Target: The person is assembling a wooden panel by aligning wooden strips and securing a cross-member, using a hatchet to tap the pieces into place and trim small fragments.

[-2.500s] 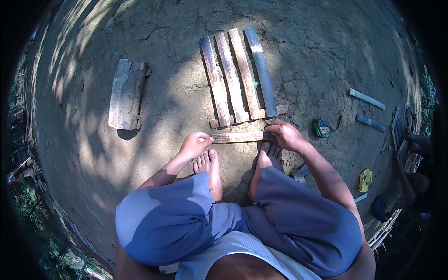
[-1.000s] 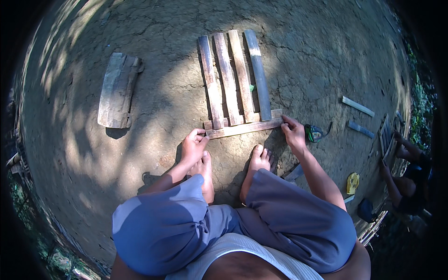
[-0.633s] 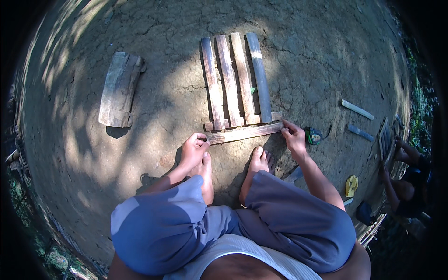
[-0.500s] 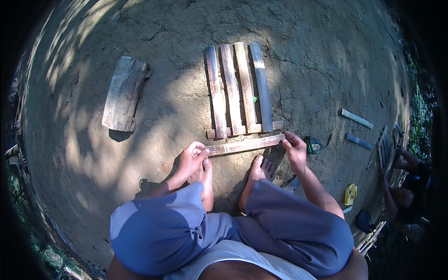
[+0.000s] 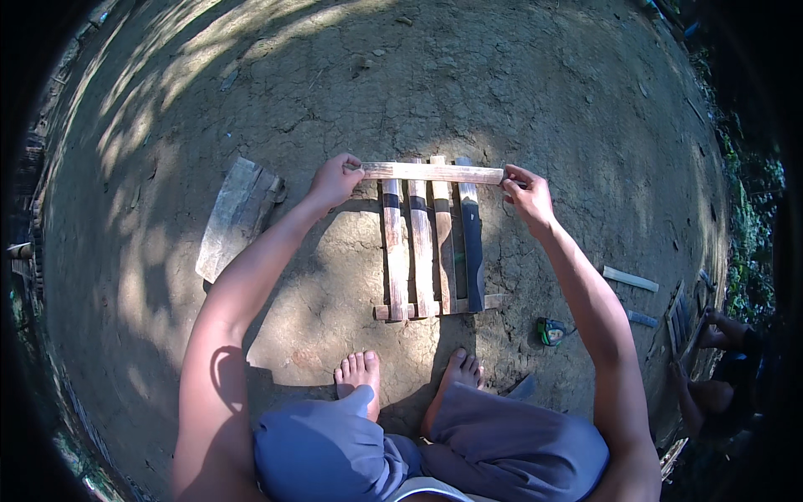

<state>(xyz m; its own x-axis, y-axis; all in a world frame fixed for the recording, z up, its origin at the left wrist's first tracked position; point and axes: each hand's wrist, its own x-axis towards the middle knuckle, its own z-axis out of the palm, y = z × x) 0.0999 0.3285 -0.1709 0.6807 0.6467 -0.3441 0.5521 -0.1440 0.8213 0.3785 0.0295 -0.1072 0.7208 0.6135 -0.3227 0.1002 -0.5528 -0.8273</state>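
A bamboo slat is held crosswise by its two ends, over the far ends of several lengthwise bamboo strips. My left hand pinches its left end, and my right hand grips the right end between thumb and fingers. The slat casts a dark shadow band on the strips, so it appears raised above them. At their near ends the strips rest across another crosswise slat lying on the ground. The rightmost strip is darker than the others.
A broad split wood piece lies to the left on cracked earth. Right of the strips sit a green and black tape measure and two loose slats, one pale. Another person crouches at the far right. My bare feet are close in front.
Both hands have carried the slat forward, from near my feet to over the strips' far ends. The view has tilted, so the ground items appear lower.
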